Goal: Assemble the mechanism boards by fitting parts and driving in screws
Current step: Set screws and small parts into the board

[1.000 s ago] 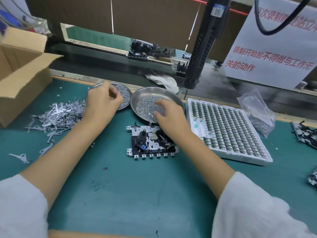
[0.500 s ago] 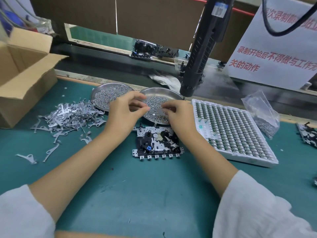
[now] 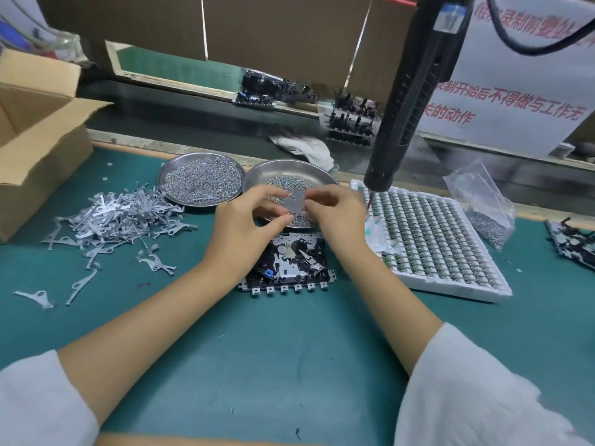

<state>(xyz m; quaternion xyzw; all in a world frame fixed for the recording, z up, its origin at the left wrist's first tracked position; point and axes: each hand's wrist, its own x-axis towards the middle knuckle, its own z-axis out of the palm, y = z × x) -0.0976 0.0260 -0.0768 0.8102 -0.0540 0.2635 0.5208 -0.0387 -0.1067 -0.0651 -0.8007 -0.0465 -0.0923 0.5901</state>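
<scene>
A black and silver mechanism board [image 3: 289, 263] lies flat on the green mat in front of me. Just above its far edge, over the right steel dish [image 3: 317, 175] of screws, both hands meet on a small flat grey metal part [image 3: 294, 203]. My left hand [image 3: 246, 222] pinches the part's left side between thumb and forefinger. My right hand [image 3: 336, 214] pinches its right edge. The fingertips hide anything smaller held there. A second dish [image 3: 201, 182], heaped with screws, stands to the left.
A black electric screwdriver [image 3: 409, 98] hangs over a white tray [image 3: 434, 243] of small parts at right. Loose grey levers [image 3: 119, 215] are piled at left beside a cardboard box [image 3: 35, 140]. A screw bag [image 3: 483, 204] and another board [image 3: 573, 243] lie far right.
My left hand came from the left dish over to the right hand. Both hands now meet on the grey part above the board. The view has shifted slightly.
</scene>
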